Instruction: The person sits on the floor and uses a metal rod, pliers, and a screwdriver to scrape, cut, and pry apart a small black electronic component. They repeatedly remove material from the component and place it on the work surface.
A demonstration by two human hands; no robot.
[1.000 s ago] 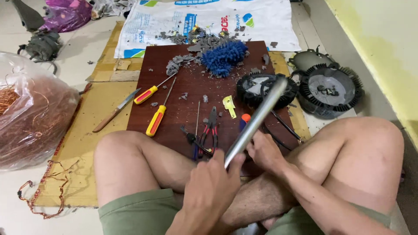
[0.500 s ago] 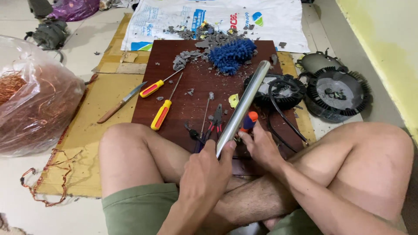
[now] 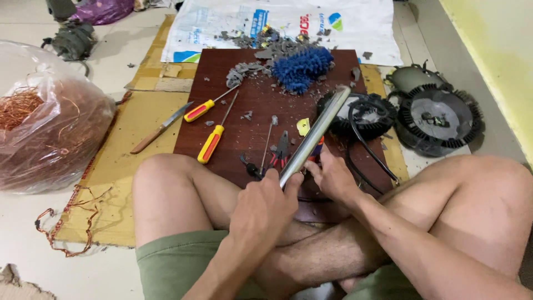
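left hand [image 3: 265, 201] closed around lower end of metal tube [image 3: 315, 135]; right hand [image 3: 333, 176] pinching orange-handled tool beneath. best kept steady over brown board [image 3: 250, 116].

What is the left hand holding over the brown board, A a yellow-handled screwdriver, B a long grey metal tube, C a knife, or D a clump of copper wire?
B: the left hand grips the lower end of the long grey metal tube, which slants up across the brown board; both yellow-handled screwdrivers lie untouched.
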